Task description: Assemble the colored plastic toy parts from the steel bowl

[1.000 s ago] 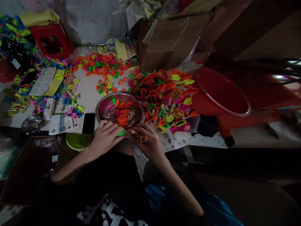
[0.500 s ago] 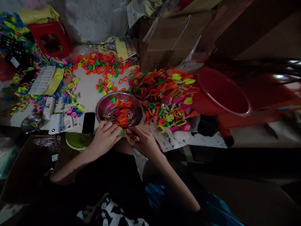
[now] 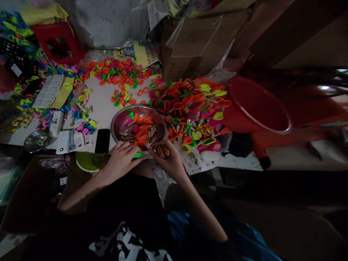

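My left hand [image 3: 121, 159] is at the near rim of a steel bowl [image 3: 113, 123], its fingers closed on a small bright green plastic piece [image 3: 138, 154]. Just to the right, my right hand [image 3: 172, 161] is closed around several small brownish patterned pieces [image 3: 163, 151] that look like wrapped candies. A pinkish one [image 3: 148, 145] shows at its fingertips, pointing toward the left hand. Inside the bowl lie orange plastic pieces [image 3: 143, 132], a few pink and green ones, and more small patterned pieces. The exact shape of the green piece is partly hidden by fingers.
A heap of orange, yellow and green plastic loops [image 3: 190, 105] adjoins the bowl's right side, before a red basin [image 3: 258, 105]. A phone [image 3: 102, 141] lies left of the bowl. Looser loops [image 3: 116, 72] cover the table's back. A cardboard box [image 3: 201, 43] stands behind.
My right hand has moved slightly right, away from my left hand, and the patterned pieces in it show more clearly. More of the green piece is visible in my left hand.
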Demonstrator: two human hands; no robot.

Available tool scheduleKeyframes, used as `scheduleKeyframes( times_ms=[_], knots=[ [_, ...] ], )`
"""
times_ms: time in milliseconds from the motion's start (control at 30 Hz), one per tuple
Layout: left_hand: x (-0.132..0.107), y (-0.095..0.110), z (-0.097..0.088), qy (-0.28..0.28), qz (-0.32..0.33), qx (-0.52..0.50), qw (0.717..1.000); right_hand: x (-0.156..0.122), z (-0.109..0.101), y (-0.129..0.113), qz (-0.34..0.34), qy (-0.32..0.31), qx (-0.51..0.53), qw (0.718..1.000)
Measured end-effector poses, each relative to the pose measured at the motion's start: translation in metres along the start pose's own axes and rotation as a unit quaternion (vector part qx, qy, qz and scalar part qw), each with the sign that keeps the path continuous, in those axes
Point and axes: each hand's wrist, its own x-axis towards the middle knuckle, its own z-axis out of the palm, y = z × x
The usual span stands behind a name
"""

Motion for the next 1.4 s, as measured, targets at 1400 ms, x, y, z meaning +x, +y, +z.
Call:
scheduleKeyframes(
  times_ms=[1400],
  knots=[
    [-0.02, -0.016, 0.015, -0.025, 0.176, 0.085, 0.98, 0.003, -0.017, -0.017, -0.072, -0.374, -0.257, 0.888]
  ],
)
